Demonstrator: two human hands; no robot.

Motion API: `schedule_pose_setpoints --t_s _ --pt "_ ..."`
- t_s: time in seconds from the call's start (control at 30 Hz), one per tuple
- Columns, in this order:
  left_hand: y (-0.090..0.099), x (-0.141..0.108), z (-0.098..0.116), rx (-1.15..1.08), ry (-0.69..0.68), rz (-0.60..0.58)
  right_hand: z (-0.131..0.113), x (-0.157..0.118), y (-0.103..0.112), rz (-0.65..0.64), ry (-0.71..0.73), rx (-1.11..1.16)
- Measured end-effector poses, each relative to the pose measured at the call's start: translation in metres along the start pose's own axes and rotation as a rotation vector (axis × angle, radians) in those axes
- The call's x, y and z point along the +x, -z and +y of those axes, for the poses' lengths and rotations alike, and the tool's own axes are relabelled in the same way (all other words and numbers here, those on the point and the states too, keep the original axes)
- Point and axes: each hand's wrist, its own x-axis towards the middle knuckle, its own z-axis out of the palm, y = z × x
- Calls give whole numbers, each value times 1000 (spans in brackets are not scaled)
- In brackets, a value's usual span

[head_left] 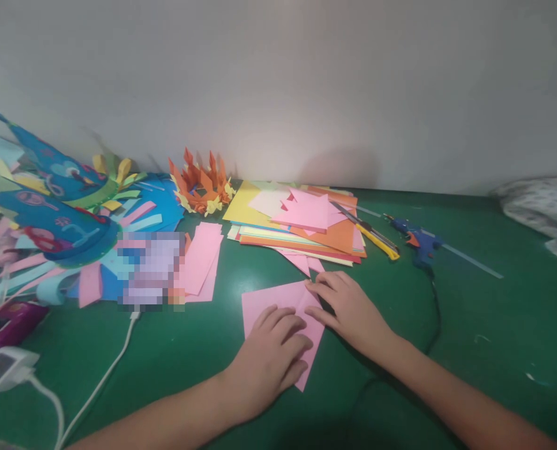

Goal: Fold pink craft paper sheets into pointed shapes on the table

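A sheet of pink paper (255,306) lies on the green table in front of me, its right side folded over into a slanting flap. Across its middle rests my left hand (273,350), fingers spread and palm down, pressing the sheet. At the upper right edge, my right hand (351,306) has the folded corner between its thumb and fingers. Both hands partly hide the sheet and the crease.
Behind the sheet are stacked coloured papers (301,240) with a yellow cutter knife (379,240). A blue glue gun (421,244) lies right, its cord trailing. An orange paper crown (205,187), pink strips (205,256), blue cone hats (79,234) and a white cable (119,356) are left.
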Motion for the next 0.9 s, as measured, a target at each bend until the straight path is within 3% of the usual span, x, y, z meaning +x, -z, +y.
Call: schedule_pose_setpoints --t_s 0.2,0.37,0.53,0.73,0.9 --pt "-1 1 -2 -16 -32 31 -4 -3 -4 31 105 103" --pt "1 1 -1 -29 -26 24 -4 -7 -4 51 72 209" --pt "0 -1 -1 -17 29 12 -8 -7 -4 7 -157 533" --pt "0 0 -1 5 61 -4 -3 -3 -13 232 -355 1030" --pt "2 -1 0 -6 101 -1 -1 -2 -12 204 -386 996"
